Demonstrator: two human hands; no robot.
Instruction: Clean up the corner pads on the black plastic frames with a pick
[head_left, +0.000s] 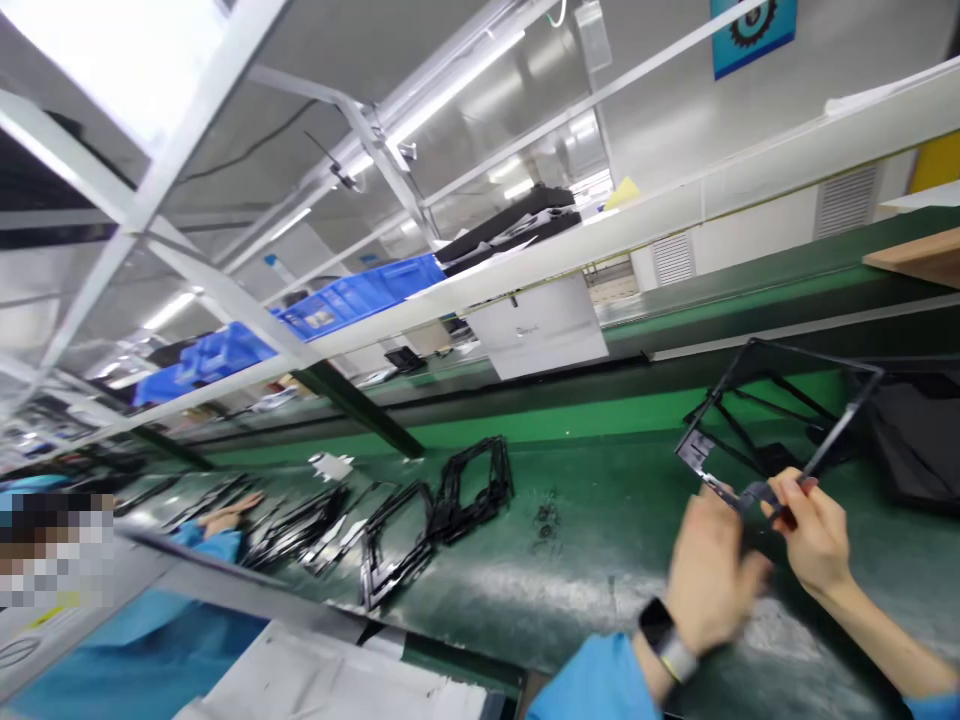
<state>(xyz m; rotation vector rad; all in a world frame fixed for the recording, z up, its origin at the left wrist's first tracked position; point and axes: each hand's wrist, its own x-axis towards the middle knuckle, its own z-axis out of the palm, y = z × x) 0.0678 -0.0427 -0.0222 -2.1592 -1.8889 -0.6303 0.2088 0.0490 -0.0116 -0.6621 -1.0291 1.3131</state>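
A thin black rectangular frame (834, 432) is tilted up above the green work surface at the right of the head view. My right hand (817, 530) pinches its near edge between thumb and fingers. My left hand (712, 570), with a dark-faced watch at the wrist, is at the frame's near left corner. Motion smears its fingers, so whether they grip the frame is unclear. Close to both hands, a small dark piece (756, 494) shows at the frame's near edge. Behind the held frame lie more black frame parts (739, 425).
Black frames (472, 490) lie in piles along the green bench (600, 540) to the left. A large black item (919, 430) lies at far right. Blue bins (360, 295) stand on the shelf above. A co-worker's hand (232, 512) rests over the bench at left.
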